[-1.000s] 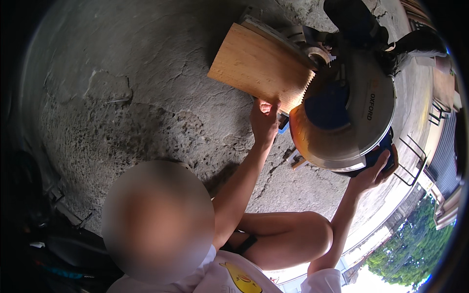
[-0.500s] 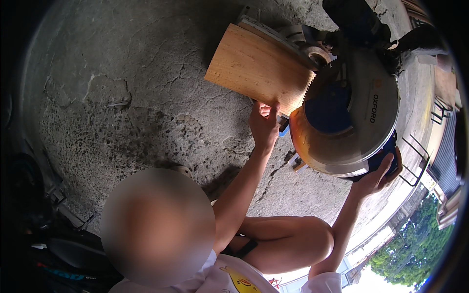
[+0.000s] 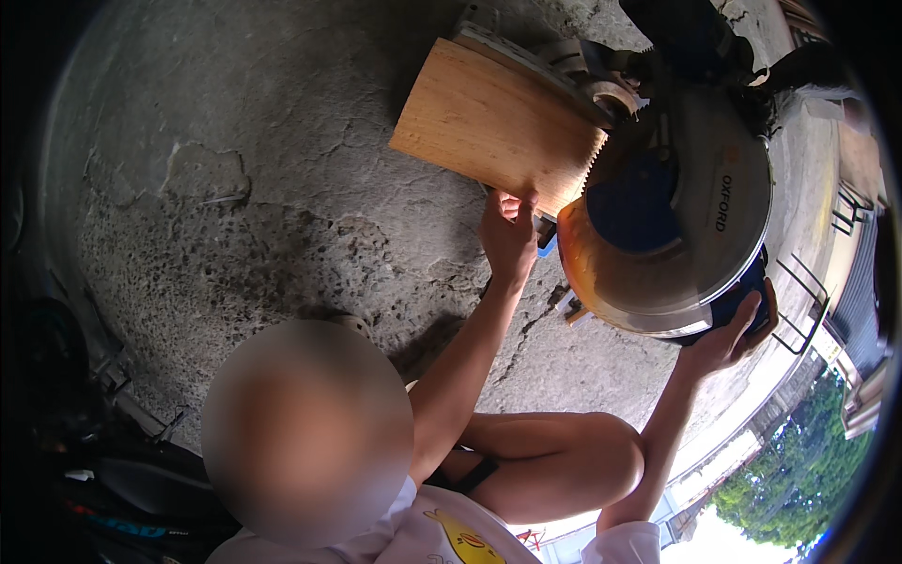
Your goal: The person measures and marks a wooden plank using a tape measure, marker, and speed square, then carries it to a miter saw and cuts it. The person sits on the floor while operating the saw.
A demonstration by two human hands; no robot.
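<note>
A flat light-brown wooden board [image 3: 493, 117] lies on the base of a mitre saw [image 3: 728, 169], against its fence [image 3: 526, 66]. My left hand [image 3: 510, 235] grips the board's near edge, the thumb on top and the fingers curled under. Just right of that hand is the saw's rounded guard, part blue, part clear and lit orange low on its left side. The blade's teeth [image 3: 596, 162] show at the right end of the board. My right hand [image 3: 722, 346] is wrapped round the dark blue saw handle [image 3: 750, 299], its fingers partly hidden behind it.
Rough, cracked concrete floor [image 3: 282, 150] spreads to the left. A small wood scrap [image 3: 578, 317] lies below the saw. My bent knee [image 3: 601, 461] is between my forearms. Black metal bars [image 3: 799, 305] stand at the right, and a dark motorbike-like shape [image 3: 141, 479] is at the lower left.
Both hands keep their hold on the board and the saw handle. The view has shifted very slightly; nothing else has visibly moved.
</note>
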